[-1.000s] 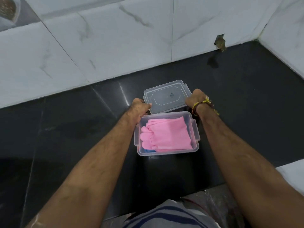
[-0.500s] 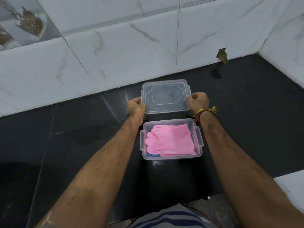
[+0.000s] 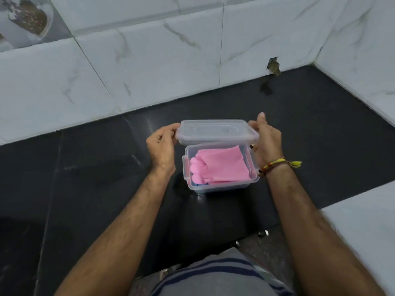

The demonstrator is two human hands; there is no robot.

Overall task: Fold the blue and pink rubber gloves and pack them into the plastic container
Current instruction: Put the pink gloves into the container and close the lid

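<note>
The left hand [image 3: 161,146] and right hand [image 3: 267,138] each grip an end of the lid [image 3: 217,131], above the box's [image 3: 220,187] far edge. The pink glove [image 3: 220,166] lies inside on the blue glove [image 3: 197,184]. If the lid comes down crooked, it could pinch pink rubber or not snap.

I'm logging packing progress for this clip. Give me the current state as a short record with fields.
container: clear plastic box on the dark counter, open
pink glove: folded, lying in the box, on top
blue glove: only a sliver shows under the pink one, near the front left corner
lid: clear, held above the back of the box, not yet seated
left hand: grips the lid's left end
right hand: grips the lid's right end
wristband: on the right wrist
stage: gloves packed, closing not done
</note>
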